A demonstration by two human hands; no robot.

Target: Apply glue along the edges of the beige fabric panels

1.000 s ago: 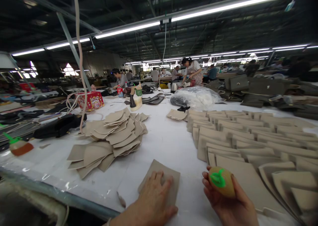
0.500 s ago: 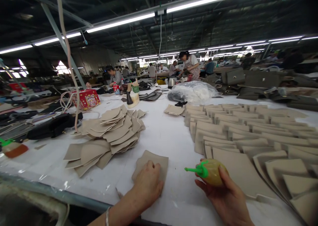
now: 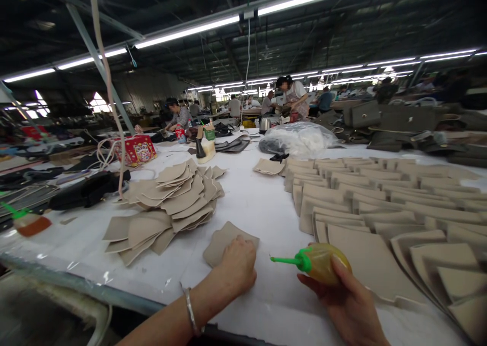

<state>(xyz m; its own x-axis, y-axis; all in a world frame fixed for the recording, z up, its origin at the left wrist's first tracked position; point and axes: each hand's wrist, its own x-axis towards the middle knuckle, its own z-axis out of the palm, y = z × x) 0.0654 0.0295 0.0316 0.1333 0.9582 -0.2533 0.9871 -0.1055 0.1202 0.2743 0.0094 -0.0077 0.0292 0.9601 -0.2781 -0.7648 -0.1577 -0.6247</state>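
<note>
My left hand (image 3: 238, 264) rests on a single tan cut piece (image 3: 219, 239) lying on the white table (image 3: 258, 204), fingers curled and pressing on its near edge. My right hand (image 3: 344, 298) grips a yellow squeeze bottle (image 3: 323, 262) with a green nozzle that points left toward the piece. A loose pile of tan pieces (image 3: 171, 204) lies to the left. Rows of overlapping tan pieces (image 3: 380, 204) are spread out on the right.
Another squeeze bottle (image 3: 26, 223) lies at the far left. A hanging cord (image 3: 110, 97) drops near a red patterned box (image 3: 137, 150). A clear plastic bag (image 3: 297, 139) and bottles (image 3: 205, 148) sit farther back. Several people work at distant tables.
The bottle in my right hand has turned so its nozzle points left. My left hand has drawn its fingers in on the tan piece, and the piece has shifted slightly left.
</note>
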